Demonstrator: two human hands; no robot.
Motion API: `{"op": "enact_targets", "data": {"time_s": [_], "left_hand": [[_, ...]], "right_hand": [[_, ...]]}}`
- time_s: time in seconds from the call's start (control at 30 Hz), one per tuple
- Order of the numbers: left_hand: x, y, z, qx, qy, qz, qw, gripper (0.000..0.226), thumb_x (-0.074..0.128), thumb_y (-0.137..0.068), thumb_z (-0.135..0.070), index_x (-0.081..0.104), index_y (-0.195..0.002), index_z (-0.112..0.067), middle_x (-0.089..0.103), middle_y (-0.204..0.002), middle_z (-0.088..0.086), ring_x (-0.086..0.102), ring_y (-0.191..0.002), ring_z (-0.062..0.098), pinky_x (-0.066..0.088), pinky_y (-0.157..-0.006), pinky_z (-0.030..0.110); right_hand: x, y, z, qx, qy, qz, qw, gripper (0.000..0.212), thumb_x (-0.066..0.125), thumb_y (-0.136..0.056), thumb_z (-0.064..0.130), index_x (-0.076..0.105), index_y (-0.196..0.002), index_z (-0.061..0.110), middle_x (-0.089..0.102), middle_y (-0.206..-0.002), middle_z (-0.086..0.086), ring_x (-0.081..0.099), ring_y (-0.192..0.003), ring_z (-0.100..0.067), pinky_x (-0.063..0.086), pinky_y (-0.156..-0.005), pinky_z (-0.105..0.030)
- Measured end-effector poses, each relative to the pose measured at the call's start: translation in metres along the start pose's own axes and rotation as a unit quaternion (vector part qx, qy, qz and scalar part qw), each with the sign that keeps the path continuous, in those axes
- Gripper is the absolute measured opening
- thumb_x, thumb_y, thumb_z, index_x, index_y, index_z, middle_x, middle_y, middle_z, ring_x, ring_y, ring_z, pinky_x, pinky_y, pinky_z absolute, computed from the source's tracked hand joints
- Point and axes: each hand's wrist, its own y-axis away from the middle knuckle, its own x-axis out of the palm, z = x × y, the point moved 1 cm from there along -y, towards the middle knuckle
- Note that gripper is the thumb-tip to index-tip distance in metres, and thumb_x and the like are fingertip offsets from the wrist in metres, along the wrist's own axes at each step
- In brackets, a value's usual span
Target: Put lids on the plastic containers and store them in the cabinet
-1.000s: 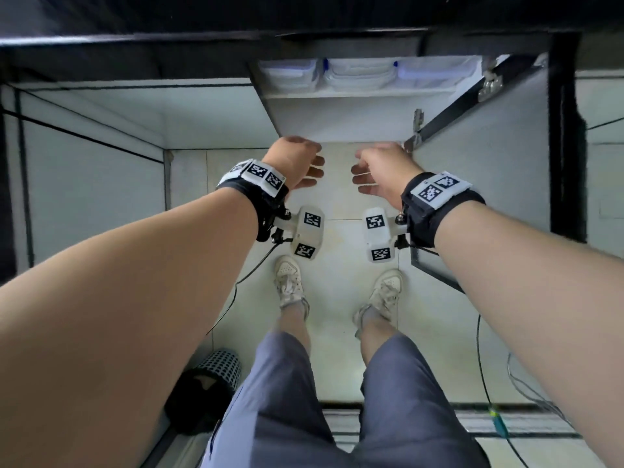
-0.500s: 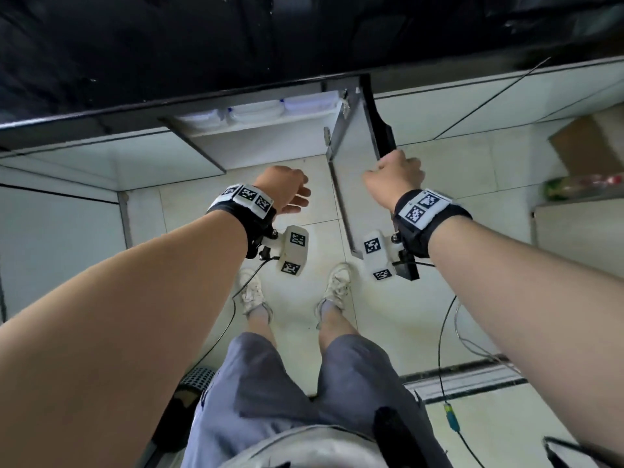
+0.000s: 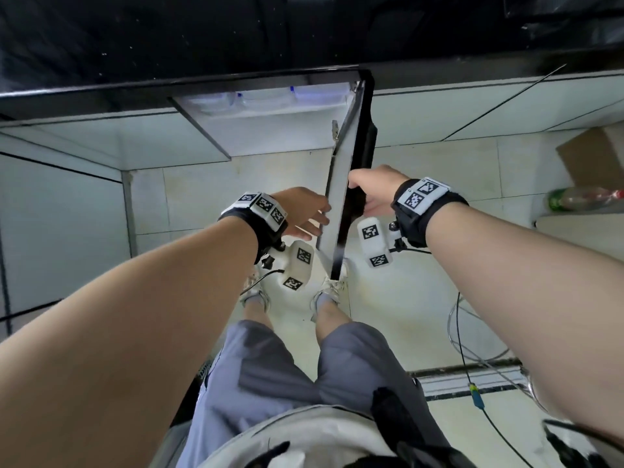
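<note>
The plastic containers (image 3: 266,97) are sitting in a row on the shelf inside the cabinet (image 3: 263,133), too blurred to check the lids. Storing looks done, and closing up seems to be the step in hand. The right hand (image 3: 371,192) is clamping its fingers over the edge of the cabinet door (image 3: 363,146), ready, I'd say, to swing it. The left hand (image 3: 304,211) is hovering beside the door's white inner face, fingers loose and holding nothing. Whether it's touching, I can't tell. That hand and the shoes (image 3: 326,290) are crowding the door's sweep. The cables (image 3: 472,349), cardboard box (image 3: 594,157) and green bottle (image 3: 580,199) are lying well apart, off to the right.
</note>
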Motion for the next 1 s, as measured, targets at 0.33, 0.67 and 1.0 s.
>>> {"op": "enact_targets", "data": {"time_s": [0.33,0.67,1.0], "left_hand": [[-0.1,0.033,0.02,0.089,-0.157,-0.169,0.969,0.041,0.035,-0.111,-0.033,0.058,-0.138,-0.013,0.066,-0.13,0.018,0.064,-0.114,0.034,0.05,-0.094,0.033],[-0.197,0.061,0.005,0.175,-0.244,-0.368,0.88,0.035,0.05,-0.098,-0.034,0.068,-0.113,-0.008,0.06,-0.125,0.015,0.058,-0.118,0.036,0.052,-0.088,0.037],[-0.269,0.065,-0.018,0.097,-0.343,-0.351,0.866,0.085,0.053,-0.088,-0.023,0.02,-0.165,-0.031,0.012,-0.172,-0.006,0.014,-0.157,0.025,0.026,-0.126,0.047]], "right_hand": [[0.083,-0.027,0.072,-0.048,0.005,0.067,0.997,0.031,0.06,-0.078,0.035,0.064,-0.1,0.012,0.072,-0.099,-0.015,0.075,-0.087,-0.034,0.067,-0.084,-0.045],[0.13,-0.043,0.152,-0.108,0.029,0.059,0.992,0.014,0.059,-0.095,0.013,0.058,-0.081,0.015,0.07,-0.099,-0.013,0.074,-0.079,-0.023,0.065,-0.07,-0.032],[0.137,-0.043,0.183,-0.103,0.031,0.082,0.991,0.014,0.051,-0.106,0.007,0.056,-0.118,0.009,0.065,-0.121,-0.017,0.07,-0.102,-0.029,0.059,-0.099,-0.04]]}}
